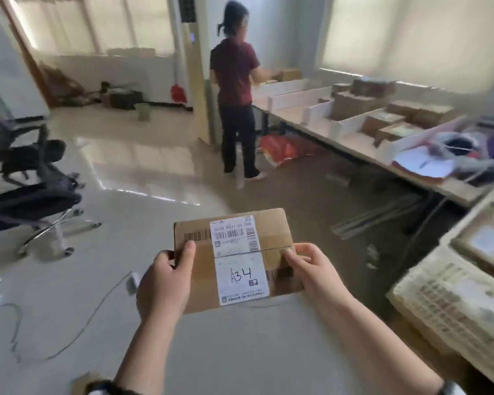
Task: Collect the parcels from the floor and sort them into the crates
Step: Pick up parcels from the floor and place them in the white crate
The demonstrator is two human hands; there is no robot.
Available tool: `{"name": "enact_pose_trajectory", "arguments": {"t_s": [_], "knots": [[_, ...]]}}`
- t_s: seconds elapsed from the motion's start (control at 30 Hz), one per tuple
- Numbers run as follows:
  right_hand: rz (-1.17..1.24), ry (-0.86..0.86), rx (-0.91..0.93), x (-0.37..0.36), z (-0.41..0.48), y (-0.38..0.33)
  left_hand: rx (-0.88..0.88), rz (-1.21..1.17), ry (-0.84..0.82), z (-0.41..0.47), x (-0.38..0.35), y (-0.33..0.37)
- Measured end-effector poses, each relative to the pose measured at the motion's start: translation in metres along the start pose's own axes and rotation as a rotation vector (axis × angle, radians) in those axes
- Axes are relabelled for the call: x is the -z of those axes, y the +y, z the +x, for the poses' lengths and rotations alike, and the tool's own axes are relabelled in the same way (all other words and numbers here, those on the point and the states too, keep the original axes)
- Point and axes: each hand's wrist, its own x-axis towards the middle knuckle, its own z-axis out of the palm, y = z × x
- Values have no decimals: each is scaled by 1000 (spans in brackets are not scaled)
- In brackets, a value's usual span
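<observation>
Closest on my feed, the left hand (163, 283) and the right hand (317, 275) grip a brown cardboard parcel (273, 228) by its two short ends. Each thumb lies on the top face and the other fingers are tucked underneath, where I cannot see them. The parcel is held level in the air above the pale glossy floor (211, 352), at the middle of my view and well apart from any crate. Along the right wall I see a long table (290, 113) split by white dividers (285, 96), with brown boxes (354, 105) lying in several of the bays. At the right edge stands a pale latticed plastic crate (445, 303), blurred, with more parcels (485, 243) inside it. A person (234, 78) in a dark red top stands with their back to me at the table's far end, reaching over it. On the left are two black office chairs (32, 206), the nearer one tilted. A red bag (280, 148) lies under the table near that person's feet. A thin grey cable (92, 315) trails across the floor left of my hands. The parcel's white label (240, 269) has "A34" handwritten on it below printed barcodes.
</observation>
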Motion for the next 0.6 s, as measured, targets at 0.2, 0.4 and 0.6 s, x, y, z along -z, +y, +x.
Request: {"name": "enact_pose_trajectory", "arguments": {"t_s": [0.2, 0.4, 0.6], "knots": [[99, 470, -72, 264, -31, 27, -341, -72, -327, -95, -189, 196], [172, 861, -134, 484, -108, 66, -622, -68, -640, -247, -347, 368], [303, 1103, -206, 590, -172, 105, -767, 1, -915, -360, -442, 456]]}}
